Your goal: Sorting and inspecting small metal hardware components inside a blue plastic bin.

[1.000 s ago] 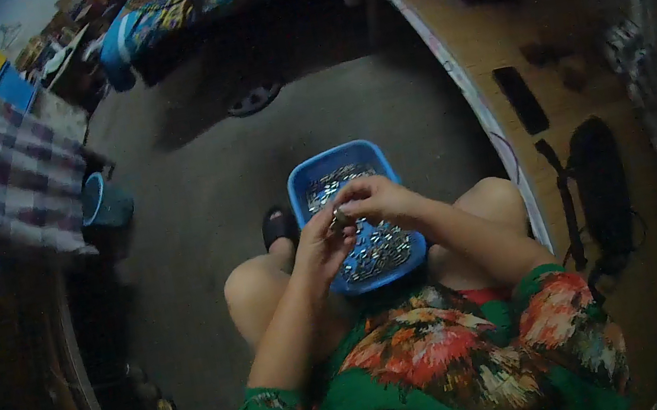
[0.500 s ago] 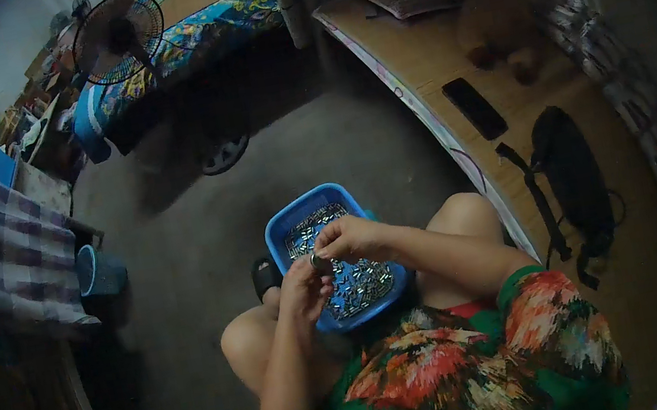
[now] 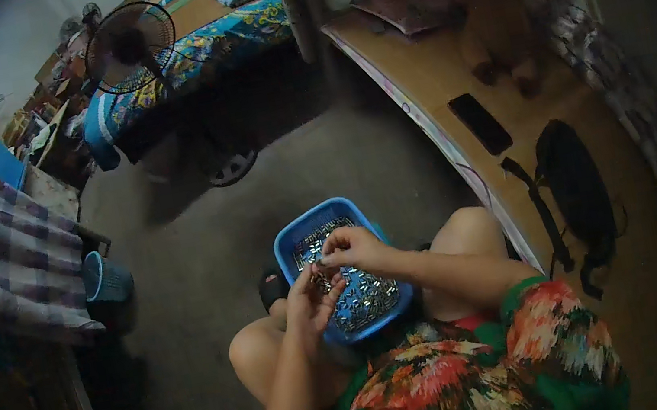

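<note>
A blue plastic basin (image 3: 283, 246) stands between my knees, its bottom strewn with many small shiny metal cylinders (image 3: 363, 300). Above it my two hands meet at the fingertips. My left hand (image 3: 310, 300) is turned partly upward, thumb and forefinger closed on something small and dark, the other fingers loosely curled. From the right my right hand (image 3: 356, 251) comes in with thumb and forefinger pinched at the same spot. What lies between the fingertips is too small and dark to name.
On the wooden bench at the right are a dark phone (image 3: 480, 124) and a black strapped bag (image 3: 571, 175). A standing fan (image 3: 131, 48) is near the bed at the back. A blue bin (image 3: 107, 277) stands left, beside a checked cloth (image 3: 12, 252).
The whole view has shifted slightly, so things sit lower in the picture. My left hand's fingers have loosened a little; both hands stay together over the basin.
</note>
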Tool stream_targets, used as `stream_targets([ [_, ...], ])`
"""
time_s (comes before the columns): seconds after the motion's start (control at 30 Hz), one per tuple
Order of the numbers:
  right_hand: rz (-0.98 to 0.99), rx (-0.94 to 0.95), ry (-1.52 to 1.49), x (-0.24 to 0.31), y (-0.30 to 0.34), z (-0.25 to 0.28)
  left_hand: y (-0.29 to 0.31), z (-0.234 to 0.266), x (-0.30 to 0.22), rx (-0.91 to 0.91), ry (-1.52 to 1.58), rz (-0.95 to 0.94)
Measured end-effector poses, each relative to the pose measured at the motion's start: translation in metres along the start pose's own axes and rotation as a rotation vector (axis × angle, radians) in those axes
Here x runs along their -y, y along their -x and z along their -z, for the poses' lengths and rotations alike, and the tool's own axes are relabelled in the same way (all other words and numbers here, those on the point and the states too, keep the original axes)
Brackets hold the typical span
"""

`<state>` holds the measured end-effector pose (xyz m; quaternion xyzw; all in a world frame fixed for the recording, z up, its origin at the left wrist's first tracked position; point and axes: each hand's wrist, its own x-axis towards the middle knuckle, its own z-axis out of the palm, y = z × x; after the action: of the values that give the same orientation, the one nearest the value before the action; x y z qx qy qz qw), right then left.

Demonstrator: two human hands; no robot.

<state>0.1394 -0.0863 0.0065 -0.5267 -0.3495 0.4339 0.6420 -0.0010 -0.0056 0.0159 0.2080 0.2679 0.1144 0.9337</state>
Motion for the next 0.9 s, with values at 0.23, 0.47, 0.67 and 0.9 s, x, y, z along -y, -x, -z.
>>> stream_targets([
  [0.23,0.022,0.003,0.322,0.012,0.011,-0.015,-0.001,0.014,0.003,-0.053,-0.07,-0.105],
  [0.47,-0.353,0.13,-0.197,0.021,0.003,0.002,-0.003,0.02,-0.002,-0.029,0.05,-0.086],
  [0.67,-0.322,0.071,-0.075,0.015,0.002,0.004,-0.004,0.015,-0.001,-0.05,0.024,-0.075],
  [0.9,-0.345,0.102,-0.041,0.02,0.006,0.004,0.003,0.014,0.003,-0.076,0.012,-0.081],
])
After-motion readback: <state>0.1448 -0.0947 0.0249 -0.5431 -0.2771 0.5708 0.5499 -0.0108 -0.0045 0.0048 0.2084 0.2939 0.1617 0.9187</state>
